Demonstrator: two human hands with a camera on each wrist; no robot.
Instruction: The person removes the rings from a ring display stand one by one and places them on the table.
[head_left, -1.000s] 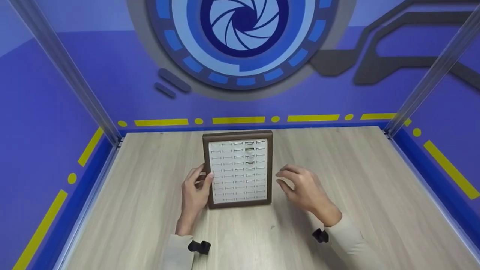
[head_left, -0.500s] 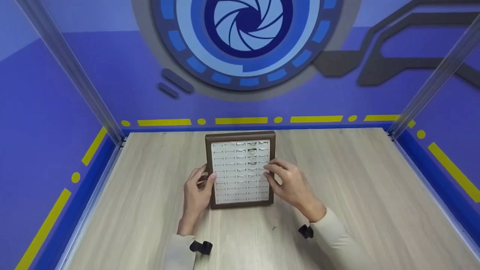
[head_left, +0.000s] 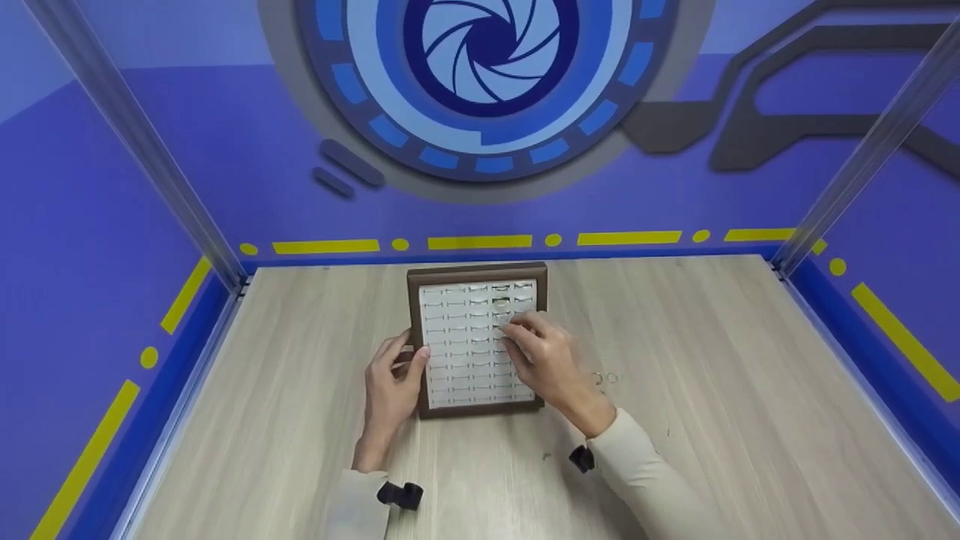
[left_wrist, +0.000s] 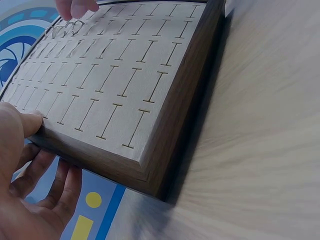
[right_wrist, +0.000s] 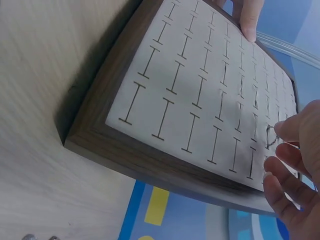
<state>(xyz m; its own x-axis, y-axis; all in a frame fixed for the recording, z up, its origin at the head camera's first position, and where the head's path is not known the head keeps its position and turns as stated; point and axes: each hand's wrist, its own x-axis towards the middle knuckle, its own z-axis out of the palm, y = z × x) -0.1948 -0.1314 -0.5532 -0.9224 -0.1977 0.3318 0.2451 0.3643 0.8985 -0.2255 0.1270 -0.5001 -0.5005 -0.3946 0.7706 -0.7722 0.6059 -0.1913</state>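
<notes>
A ring display tray (head_left: 450, 375) with a brown wooden frame stands propped up on the table, its white slotted pad facing me. My left hand (head_left: 392, 382) holds its left edge, thumb on the front and fingers behind. My right hand (head_left: 546, 358) is over the pad's right side. In the right wrist view its thumb and fingertips pinch a thin ring (right_wrist: 271, 136) at a slot. More rings (left_wrist: 65, 29) stick out of the pad near those fingertips in the left wrist view. The right hand hides some slots in the head view.
Two loose rings (head_left: 613, 378) lie on the wooden table (head_left: 720, 352) to the right of the tray. A small dark speck (head_left: 546, 456) is in front of it. Blue printed walls (head_left: 187, 187) and metal posts (head_left: 150, 142) enclose the back and sides.
My right hand has moved left from beside the tray to the fourth column of slots. Two rings on the table now show beside its wrist. My left hand stays on the frame.
</notes>
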